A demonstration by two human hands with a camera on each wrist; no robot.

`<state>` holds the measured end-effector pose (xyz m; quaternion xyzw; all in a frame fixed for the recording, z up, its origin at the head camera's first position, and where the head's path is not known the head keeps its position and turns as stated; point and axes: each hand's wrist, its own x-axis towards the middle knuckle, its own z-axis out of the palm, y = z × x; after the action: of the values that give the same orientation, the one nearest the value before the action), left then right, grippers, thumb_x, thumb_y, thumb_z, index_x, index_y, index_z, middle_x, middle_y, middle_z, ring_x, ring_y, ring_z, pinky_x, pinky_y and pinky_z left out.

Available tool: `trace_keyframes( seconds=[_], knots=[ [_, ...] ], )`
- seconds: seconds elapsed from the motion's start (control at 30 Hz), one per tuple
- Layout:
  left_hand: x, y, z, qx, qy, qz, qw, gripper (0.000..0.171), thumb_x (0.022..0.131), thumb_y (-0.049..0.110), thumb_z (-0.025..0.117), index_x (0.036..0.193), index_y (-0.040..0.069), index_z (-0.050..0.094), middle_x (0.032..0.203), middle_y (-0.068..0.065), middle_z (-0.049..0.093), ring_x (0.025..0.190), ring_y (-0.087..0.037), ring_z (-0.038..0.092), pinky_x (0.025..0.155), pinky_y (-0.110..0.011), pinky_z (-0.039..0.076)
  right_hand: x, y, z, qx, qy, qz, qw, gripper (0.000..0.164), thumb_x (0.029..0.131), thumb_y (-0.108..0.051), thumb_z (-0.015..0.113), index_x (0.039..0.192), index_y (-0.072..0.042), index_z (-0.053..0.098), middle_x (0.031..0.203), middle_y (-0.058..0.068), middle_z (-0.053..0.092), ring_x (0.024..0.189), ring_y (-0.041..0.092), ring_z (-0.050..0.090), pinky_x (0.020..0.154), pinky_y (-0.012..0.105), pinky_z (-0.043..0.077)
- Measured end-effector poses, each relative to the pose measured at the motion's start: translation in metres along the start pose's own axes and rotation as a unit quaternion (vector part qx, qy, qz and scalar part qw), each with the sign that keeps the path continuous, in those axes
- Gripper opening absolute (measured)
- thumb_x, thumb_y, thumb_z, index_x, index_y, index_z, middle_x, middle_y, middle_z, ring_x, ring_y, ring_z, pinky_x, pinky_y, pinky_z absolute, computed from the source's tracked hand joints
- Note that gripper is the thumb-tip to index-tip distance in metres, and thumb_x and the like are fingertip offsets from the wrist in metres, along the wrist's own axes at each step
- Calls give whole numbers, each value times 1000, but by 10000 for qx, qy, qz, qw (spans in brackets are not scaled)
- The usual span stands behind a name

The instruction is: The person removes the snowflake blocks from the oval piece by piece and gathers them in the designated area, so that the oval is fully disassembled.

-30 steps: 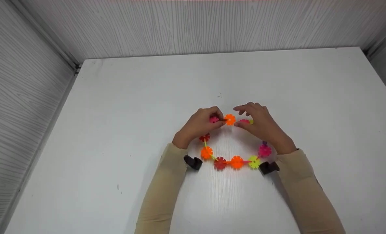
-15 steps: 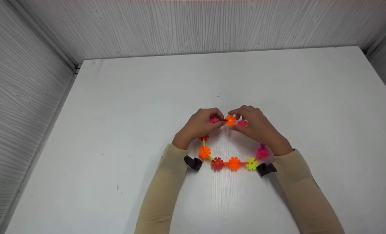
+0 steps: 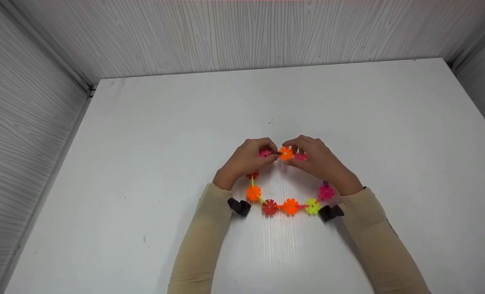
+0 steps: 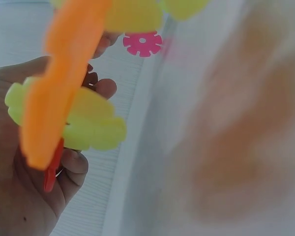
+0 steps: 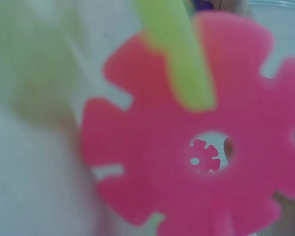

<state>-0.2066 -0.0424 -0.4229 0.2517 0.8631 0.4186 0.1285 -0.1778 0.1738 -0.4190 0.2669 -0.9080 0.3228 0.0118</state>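
Notched plastic snowflake discs are linked into a loop between the hands in the head view. At its far side, my left hand (image 3: 244, 161) pinches a dark red disc (image 3: 275, 153) seen edge-on, beside a pink disc (image 3: 265, 153). An orange disc (image 3: 285, 153) joins on its right. My right hand (image 3: 320, 161) holds this orange disc by its edge between thumb and fingertips, with another pink disc (image 3: 300, 157) partly hidden under the fingers. The left wrist view shows a yellow disc (image 4: 101, 130) near the left palm; a pink disc (image 5: 142, 167) fills much of the right wrist view.
The loop's near side, with a red disc (image 3: 269, 207), an orange disc (image 3: 290, 206) and a yellow disc (image 3: 312, 207), hangs between the forearms. Black wrist mounts (image 3: 239, 207) sit close to it. Wood-grained panels (image 3: 242, 32) border the white table (image 3: 164, 122).
My right hand has moved left and its fingers have closed in on the orange disc. The near side of the loop has shifted slightly left. My left hand keeps its pinch.
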Motion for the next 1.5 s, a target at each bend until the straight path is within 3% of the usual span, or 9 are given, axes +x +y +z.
trace_keyframes(
  seconds=[0.13,0.4,0.53,0.73,1.03,1.33,1.5],
  knots=[
    [-1,-1,0,-40,-16,22,10000,19,93,20,63,104,6,68,105,-9,69,91,-19,59,87,-29,51,0,0,1,35,-7,-53,10000,38,86,-18,72,121,-5,63,98,11,65,87,25,56,83,41,45],
    [0,-2,-1,-176,-67,-11,9998,21,94,20,62,106,5,70,107,-8,70,93,-19,60,90,-30,52,1,-1,2,273,-201,221,9992,37,89,-16,70,123,-4,63,101,10,65,88,23,57,82,38,49],
    [0,0,-3,-179,-81,-44,9998,22,94,22,62,107,6,71,107,-7,71,94,-18,61,91,-31,51,1,-1,1,316,-165,116,9993,36,88,-15,70,122,-3,63,100,10,65,88,22,57,82,37,49],
    [-1,1,-4,-196,-41,-141,9997,22,94,22,63,108,8,73,108,-6,71,93,-18,61,87,-30,52,1,-1,1,269,-41,-113,9996,34,87,-11,70,119,-2,63,97,11,65,84,22,57,78,37,49],
    [-2,0,-5,-310,-26,-184,9993,22,93,24,64,107,11,75,106,-4,73,89,-15,59,79,-23,50,3,-2,0,223,-122,159,9996,33,88,-14,70,119,-3,65,103,11,68,85,23,56,79,37,48],
    [-3,4,-5,-146,282,-316,9990,22,93,25,63,107,14,76,105,-2,73,87,-15,58,72,-22,48,2,-4,1,-194,408,82,9989,31,86,-16,72,113,-3,69,96,11,70,80,24,56,78,38,40],
    [-2,5,-4,-278,227,-351,9987,21,92,26,65,105,15,76,104,0,73,87,-14,57,74,-23,48,2,-2,-2,-67,384,-49,9992,31,84,-13,74,113,-2,69,95,12,71,81,25,57,81,39,40]
  ],
)
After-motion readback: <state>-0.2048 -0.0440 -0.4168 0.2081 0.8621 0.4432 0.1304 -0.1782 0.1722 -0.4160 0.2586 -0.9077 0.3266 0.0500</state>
